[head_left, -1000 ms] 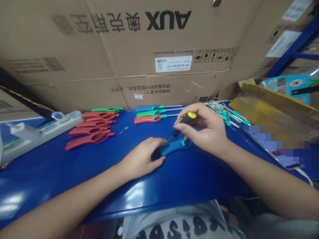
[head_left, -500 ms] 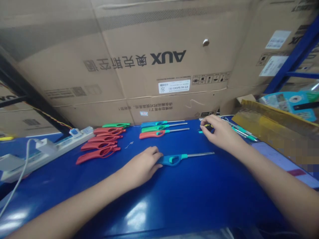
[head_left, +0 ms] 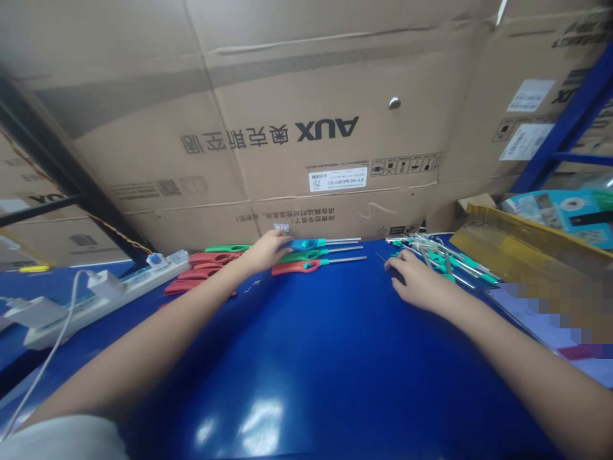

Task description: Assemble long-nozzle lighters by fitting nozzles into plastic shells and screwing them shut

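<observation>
A broad stretch of glossy blue tabletop [head_left: 335, 358] spreads between the two forearms, giving plenty of room toward the person, while at the far edge a big cardboard carton [head_left: 278, 191] stands like a wall just behind the work. The white power strip [head_left: 129, 291] bounds the left, and an open box with yellow tape [head_left: 527, 236] hems in the right. The left hand [head_left: 265, 251] reaches right to that back edge, fingers drawn close together at the butt of the blue lighter [head_left: 304, 244]; from here I can't tell whether they grip it or merely touch it. That lighter lies at the back of a row, with the green lighter [head_left: 299, 257] and the red lighter [head_left: 294, 268] in front, well apart from the right hand [head_left: 412, 278]. Its long axis runs side to side, roughly along the carton's face, handle to the left, metal tube pointing right. The right hand is curled low just beside a heap of metal rods [head_left: 453, 255]; a thin dark shaft [head_left: 380, 257] shows by its fingertips, though what the palm hides I can't make out. Red handles [head_left: 196, 273] lie partly behind the left forearm.
</observation>
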A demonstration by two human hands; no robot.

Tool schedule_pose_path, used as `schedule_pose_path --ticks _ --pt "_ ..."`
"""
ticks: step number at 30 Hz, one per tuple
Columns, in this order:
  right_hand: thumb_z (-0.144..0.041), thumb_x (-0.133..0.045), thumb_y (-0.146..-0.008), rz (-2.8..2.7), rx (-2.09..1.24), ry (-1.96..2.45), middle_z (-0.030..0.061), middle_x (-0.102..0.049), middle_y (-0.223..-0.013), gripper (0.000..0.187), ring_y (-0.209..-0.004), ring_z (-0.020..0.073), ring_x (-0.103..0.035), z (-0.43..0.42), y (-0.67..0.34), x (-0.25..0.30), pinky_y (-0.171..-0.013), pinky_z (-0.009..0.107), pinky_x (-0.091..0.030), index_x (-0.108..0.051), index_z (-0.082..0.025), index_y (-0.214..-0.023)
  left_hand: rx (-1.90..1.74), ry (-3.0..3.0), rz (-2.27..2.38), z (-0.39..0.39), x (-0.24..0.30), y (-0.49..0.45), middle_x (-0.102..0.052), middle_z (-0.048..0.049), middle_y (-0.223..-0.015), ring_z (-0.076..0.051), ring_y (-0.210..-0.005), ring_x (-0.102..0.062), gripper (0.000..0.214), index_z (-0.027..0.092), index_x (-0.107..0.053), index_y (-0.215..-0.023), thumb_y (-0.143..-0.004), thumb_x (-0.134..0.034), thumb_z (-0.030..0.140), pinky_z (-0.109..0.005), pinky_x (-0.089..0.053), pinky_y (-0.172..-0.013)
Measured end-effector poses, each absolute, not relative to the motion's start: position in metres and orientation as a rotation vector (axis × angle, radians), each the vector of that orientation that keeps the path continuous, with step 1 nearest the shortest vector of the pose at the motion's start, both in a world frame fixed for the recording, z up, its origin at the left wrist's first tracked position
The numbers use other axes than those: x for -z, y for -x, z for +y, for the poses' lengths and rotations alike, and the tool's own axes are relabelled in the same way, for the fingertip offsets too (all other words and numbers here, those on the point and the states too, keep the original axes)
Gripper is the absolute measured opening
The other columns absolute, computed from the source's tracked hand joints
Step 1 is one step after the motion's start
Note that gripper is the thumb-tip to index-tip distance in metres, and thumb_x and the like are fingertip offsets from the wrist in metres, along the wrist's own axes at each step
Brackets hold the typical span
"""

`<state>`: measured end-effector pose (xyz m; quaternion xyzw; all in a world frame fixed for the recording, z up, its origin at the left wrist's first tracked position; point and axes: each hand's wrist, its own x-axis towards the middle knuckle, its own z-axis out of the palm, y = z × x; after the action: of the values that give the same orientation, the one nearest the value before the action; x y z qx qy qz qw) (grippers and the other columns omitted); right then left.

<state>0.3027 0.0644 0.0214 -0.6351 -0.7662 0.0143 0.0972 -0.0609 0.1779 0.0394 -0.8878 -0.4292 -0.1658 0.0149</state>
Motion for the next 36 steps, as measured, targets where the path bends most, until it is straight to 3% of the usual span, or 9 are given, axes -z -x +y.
schedule_pose_path --ticks 4,8,14,19,25,31,36 --pt "-0.016 -0.051 -0.092 -2.285 -0.157 1.839 0.0141 -0.055 -0.123 0.031 -0.094 0.0208 -0.066 0.062 -0.293 -0.02 -0.085 0.031 -0.052 -0.064 -0.016 -0.121 0.483 2.756 -1.297 0.193 -0.031 0.056 -0.065 -0.0158 -0.113 -0.028 -0.107 -0.063 0.03 0.013 -0.069 -0.118 -0.093 -0.057 0.024 -0.043 -0.051 -0.1" --pt "-0.02 -0.05 -0.095 -2.331 -0.158 1.878 0.0149 -0.053 -0.127 0.036 -0.086 0.0193 -0.067 0.061 -0.289 -0.017 -0.077 0.031 -0.053 -0.062 -0.015 -0.128 0.465 2.735 -1.299 0.199 -0.024 0.057 -0.067 -0.0165 -0.116 -0.029 -0.109 -0.064 0.031 0.012 -0.07 -0.118 -0.092 -0.059 0.025 -0.043 -0.052 -0.101" --pt "-0.025 -0.049 -0.096 -2.32 -0.119 1.896 0.0163 -0.054 -0.126 0.037 -0.107 0.0286 -0.064 0.066 -0.292 -0.015 -0.085 0.037 -0.052 -0.061 -0.016 -0.131 0.459 2.664 -1.338 0.198 -0.019 0.059 -0.069 -0.0133 -0.121 -0.028 -0.113 -0.065 0.031 0.016 -0.071 -0.118 -0.093 -0.058 0.029 -0.041 -0.052 -0.102" --pt "-0.027 -0.05 -0.096 -2.3 -0.13 1.904 0.0156 -0.056 -0.124 0.039 -0.109 0.03 -0.064 0.07 -0.296 -0.014 -0.087 0.039 -0.053 -0.061 -0.017 -0.131 0.455 2.574 -1.421 0.196 -0.02 0.059 -0.07 -0.0115 -0.123 -0.029 -0.117 -0.064 0.03 0.018 -0.072 -0.117 -0.093 -0.06 0.033 -0.039 -0.052 -0.102" --pt "-0.03 -0.04 -0.101 -2.223 -0.113 1.932 0.0166 -0.053 -0.136 0.049 -0.11 0.0289 -0.065 0.076 -0.301 -0.013 -0.084 0.037 -0.054 -0.048 -0.02 -0.147 0.452 2.461 -1.525 0.193 -0.019 0.054 -0.071 -0.0082 -0.124 -0.028 -0.118 -0.064 0.029 0.023 -0.073 -0.116 -0.092 -0.063 0.037 -0.036 -0.055 -0.096" --pt "-0.016 -0.035 -0.098 -2.229 -0.098 1.969 0.0156 -0.057 -0.138 0.047 -0.124 0.0285 -0.059 0.088 -0.316 -0.013 -0.105 0.039 -0.046 -0.06 -0.015 -0.137 0.494 2.381 -1.557 0.189 -0.015 0.047 -0.072 -0.0084 -0.121 -0.03 -0.118 -0.062 0.027 0.024 -0.073 -0.113 -0.092 -0.064 0.038 -0.037 -0.056 -0.093" --pt "-0.021 -0.037 -0.098 -2.214 -0.058 2.025 0.0159 -0.063 -0.129 0.044 -0.12 0.0323 -0.06 0.091 -0.326 -0.015 -0.099 0.045 -0.05 -0.069 -0.017 -0.128 0.512 2.392 -1.526 0.188 -0.016 0.046 -0.072 -0.009 -0.118 -0.031 -0.113 -0.063 0.025 0.024 -0.074 -0.111 -0.091 -0.065 0.037 -0.041 -0.056 -0.092"
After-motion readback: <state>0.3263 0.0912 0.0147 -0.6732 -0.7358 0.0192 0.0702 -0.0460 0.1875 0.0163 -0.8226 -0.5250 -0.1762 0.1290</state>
